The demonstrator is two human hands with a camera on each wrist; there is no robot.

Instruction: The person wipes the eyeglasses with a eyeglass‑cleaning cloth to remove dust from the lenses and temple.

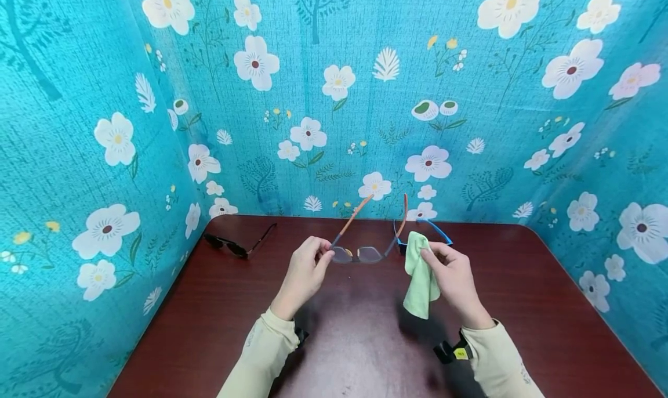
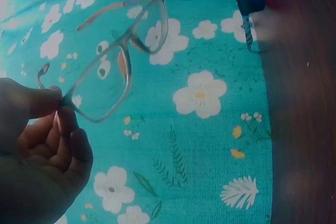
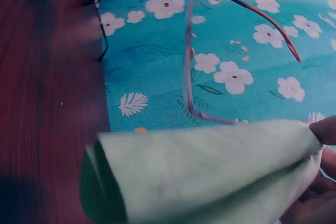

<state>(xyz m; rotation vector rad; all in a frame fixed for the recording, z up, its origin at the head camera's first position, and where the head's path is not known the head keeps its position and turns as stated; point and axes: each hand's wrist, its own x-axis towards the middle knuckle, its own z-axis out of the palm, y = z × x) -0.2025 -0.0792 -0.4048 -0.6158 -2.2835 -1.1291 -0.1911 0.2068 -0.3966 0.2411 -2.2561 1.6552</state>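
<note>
My left hand (image 1: 304, 273) pinches a pair of eyeglasses (image 2: 126, 40) at the corner where the left temple meets the frame. Both orange-tipped temples are unfolded and point away from me, and the glasses are held up over the table. In my right hand (image 1: 455, 273) a light green cloth (image 1: 420, 282) hangs down, pinched between thumb and fingers. It is bunched at the top and hangs folded, as the right wrist view shows from close by. The cloth is just to the right of the eyeglasses in the head view.
Dark sunglasses (image 1: 227, 245) lie at the far left of the dark red table (image 1: 209, 322). Blue-framed glasses (image 1: 440, 233) are at the back, partly hidden behind the cloth and right hand. A blue flowered curtain (image 1: 334, 125) encloses the back and sides.
</note>
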